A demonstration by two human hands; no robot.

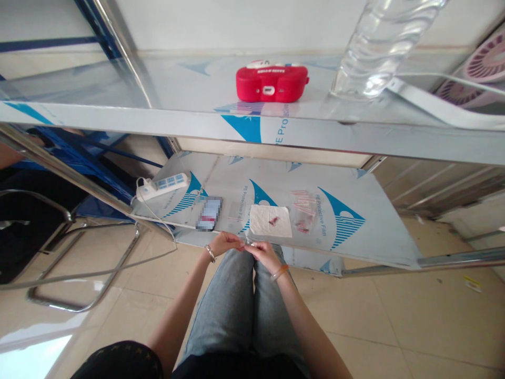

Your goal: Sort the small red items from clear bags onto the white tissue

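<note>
My left hand (pixel 225 243) and my right hand (pixel 263 251) meet above my knees, at the front edge of the low metal table (pixel 355 242). Both pinch a small clear item (pixel 246 243) between the fingertips; it is too small to identify. Just beyond my hands lies a white tissue (pixel 270 220) with a small red piece on it. A clear bag of small red parts (pixel 303 209) lies to its right, and a phone (pixel 209 213) to its left.
A white power strip (pixel 163 185) with its cord sits at the table's left end. An upper shelf (pixel 276 134) carries a red case (pixel 272 83), a clear water bottle (pixel 374 52) and a pink fan (pixel 487 66). A metal chair frame (pixel 79 263) stands on the left.
</note>
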